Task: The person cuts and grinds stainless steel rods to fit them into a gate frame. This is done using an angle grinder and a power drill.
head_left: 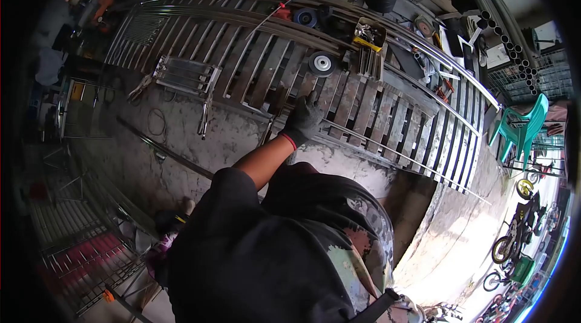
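My left hand [304,118], in a dark grey glove with a red cuff edge, is at the near edge of a slatted metal workbench [357,108]. Its fingers look curled, and whatever lies under them is hidden. A long thin metal rod [399,154] runs from beside this hand rightward along the bench edge and past its corner. Just beyond the fingers, a round grinding disc [322,64] with a pale centre rests on the slats. My right hand is out of sight.
A yellow box of small metal parts [369,34], a red-handled tool [289,0] and long metal tubes [448,56] lie on the bench. A metal frame [184,75] is at its left edge. A green plastic chair [525,126] and motorcycles [511,235] are at right.
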`<state>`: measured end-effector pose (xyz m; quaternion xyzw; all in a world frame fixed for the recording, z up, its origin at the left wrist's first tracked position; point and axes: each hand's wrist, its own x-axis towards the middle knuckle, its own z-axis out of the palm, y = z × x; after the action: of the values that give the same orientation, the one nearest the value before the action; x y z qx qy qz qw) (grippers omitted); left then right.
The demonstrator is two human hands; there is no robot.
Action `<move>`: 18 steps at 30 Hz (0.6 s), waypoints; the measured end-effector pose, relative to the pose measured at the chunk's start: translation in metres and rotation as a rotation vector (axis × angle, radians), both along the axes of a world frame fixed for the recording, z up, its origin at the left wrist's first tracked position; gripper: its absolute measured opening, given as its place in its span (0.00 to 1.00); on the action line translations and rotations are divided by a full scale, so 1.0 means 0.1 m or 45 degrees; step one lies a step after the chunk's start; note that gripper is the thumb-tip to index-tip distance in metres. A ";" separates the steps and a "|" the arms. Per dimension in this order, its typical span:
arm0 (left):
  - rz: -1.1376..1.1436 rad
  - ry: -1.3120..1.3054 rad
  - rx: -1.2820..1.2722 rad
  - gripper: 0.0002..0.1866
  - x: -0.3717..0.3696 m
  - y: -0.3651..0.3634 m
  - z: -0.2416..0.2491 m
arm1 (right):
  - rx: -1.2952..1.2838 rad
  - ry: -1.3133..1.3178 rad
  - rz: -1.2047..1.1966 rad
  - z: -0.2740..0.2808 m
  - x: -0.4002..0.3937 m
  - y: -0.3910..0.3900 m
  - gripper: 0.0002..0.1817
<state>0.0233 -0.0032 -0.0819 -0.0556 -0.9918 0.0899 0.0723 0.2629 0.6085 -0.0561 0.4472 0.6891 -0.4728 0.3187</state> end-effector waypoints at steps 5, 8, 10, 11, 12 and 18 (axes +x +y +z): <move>0.029 -0.126 -0.101 0.38 -0.01 0.06 0.20 | -0.070 0.081 0.009 -0.02 0.02 0.04 0.30; 0.002 -0.006 0.241 0.41 0.04 0.12 0.43 | -0.280 0.354 0.137 -0.01 -0.04 0.05 0.31; -0.084 0.049 0.675 0.40 0.09 0.34 0.63 | -0.471 0.523 0.101 0.04 -0.11 0.07 0.31; -0.130 0.073 0.888 0.40 0.10 0.43 0.81 | -0.551 0.548 0.028 0.19 -0.18 0.00 0.31; -0.236 0.191 0.991 0.37 0.09 0.55 0.97 | -0.593 0.568 -0.057 0.47 -0.33 -0.17 0.32; -0.412 -0.054 0.914 0.26 -0.22 1.07 0.98 | -0.659 0.854 -0.158 1.47 -1.14 -0.51 0.39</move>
<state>0.0017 0.1036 0.0159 -0.1844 -0.9398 -0.2763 0.0800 0.1487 0.5572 0.0905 0.2144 0.5851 -0.7677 0.1495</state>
